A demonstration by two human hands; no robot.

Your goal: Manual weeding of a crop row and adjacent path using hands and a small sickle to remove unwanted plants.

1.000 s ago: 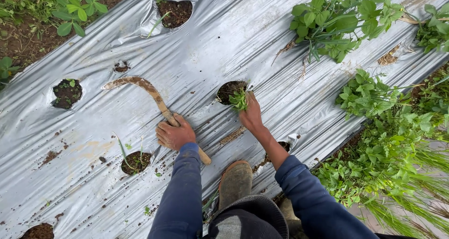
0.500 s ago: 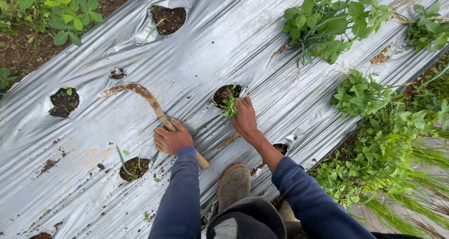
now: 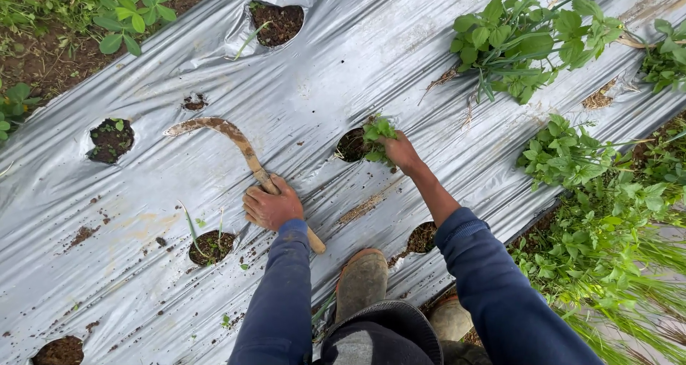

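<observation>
We record one silver plastic mulch sheet (image 3: 400, 43) spread over the bed, and we place everything else by the planting hole (image 3: 351, 145) at its middle. One sickle (image 3: 243, 150), with a rusty curved blade and a wooden handle, lies flat on the sheet just left of that hole; our left hand (image 3: 271, 208) is closed over its handle, pressing it against the plastic. Our right hand (image 3: 400, 152) sits at the hole's right edge, fingers pinched shut around one small clump of green weed (image 3: 377, 132) that stands at the hole's rim. We count seven further holes in the sheet: one above and left of the middle hole with a thin shoot (image 3: 277, 22), one tiny tear (image 3: 194, 102) further left, one at the far left (image 3: 111, 139), one below left holding a grass blade (image 3: 209, 245), one at the bottom left corner (image 3: 58, 351), one partly hidden under our right sleeve (image 3: 421, 238), and one barely showing beside our boots. Two piles of pulled weeds lie right of the middle hole: one upper (image 3: 525, 43), one lower (image 3: 568, 154). Two muddy boots stand below the hole, left (image 3: 363, 279) and right (image 3: 450, 318).
</observation>
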